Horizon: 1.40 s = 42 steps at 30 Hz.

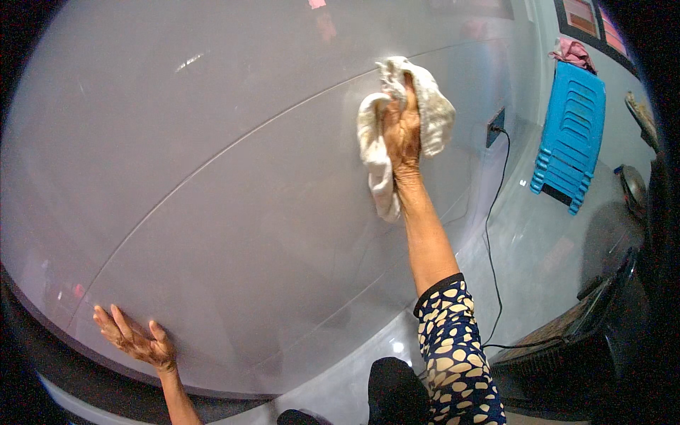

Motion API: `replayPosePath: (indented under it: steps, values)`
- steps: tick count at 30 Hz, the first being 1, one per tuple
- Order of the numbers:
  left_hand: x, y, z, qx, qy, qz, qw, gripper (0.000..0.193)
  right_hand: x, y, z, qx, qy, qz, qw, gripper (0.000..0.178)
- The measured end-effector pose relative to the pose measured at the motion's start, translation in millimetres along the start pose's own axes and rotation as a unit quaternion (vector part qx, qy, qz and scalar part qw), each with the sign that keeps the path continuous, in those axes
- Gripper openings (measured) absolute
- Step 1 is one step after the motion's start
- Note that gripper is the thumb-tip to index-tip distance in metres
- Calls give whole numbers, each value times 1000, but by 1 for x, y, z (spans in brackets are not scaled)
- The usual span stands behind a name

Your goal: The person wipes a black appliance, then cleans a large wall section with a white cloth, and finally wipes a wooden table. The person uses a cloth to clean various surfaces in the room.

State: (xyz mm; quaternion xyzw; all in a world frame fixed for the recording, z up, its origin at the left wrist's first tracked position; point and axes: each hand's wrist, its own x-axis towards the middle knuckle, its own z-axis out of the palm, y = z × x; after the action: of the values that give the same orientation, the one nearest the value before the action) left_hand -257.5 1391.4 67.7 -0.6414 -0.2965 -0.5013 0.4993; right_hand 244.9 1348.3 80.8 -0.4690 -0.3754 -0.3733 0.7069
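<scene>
One bunched white cloth [437,113] is being gripped by the right hand [402,138] against the gray wall [248,212]; the left hand [138,343] is spreading its fingers, holding nothing. Probably soft, limp and light, the cloth is best suiting a hold at its gathered middle. No container is showing clearly.

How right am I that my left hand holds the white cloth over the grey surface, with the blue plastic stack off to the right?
Wrong hand: the head view shows your right hand, not your left hand, holding the white cloth over the grey surface, with the blue plastic stack off to the right.
</scene>
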Motion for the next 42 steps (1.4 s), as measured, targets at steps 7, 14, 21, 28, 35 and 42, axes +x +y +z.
replayPosePath:
  steps: [7,14,21,28,35,42]
  values:
    - [7,10,4,-11,13,11,1000,54,-41,59,-31,-165,110,81,977,46]
    - [-2,11,15,-25,13,-13,1000,54,-129,-26,-9,-52,5,138,989,49]
    - [0,25,13,-25,-9,-36,999,53,-161,-115,8,-28,-214,-104,971,42]
    - [-14,9,10,-15,-24,-34,999,55,-51,-124,50,-8,-202,-94,975,45]
    - [-13,16,10,-21,-29,-43,998,55,-43,-147,49,-27,-129,-191,973,36]
    - [-9,19,14,-27,-14,-47,998,56,-135,-124,37,-48,-271,-250,928,54]
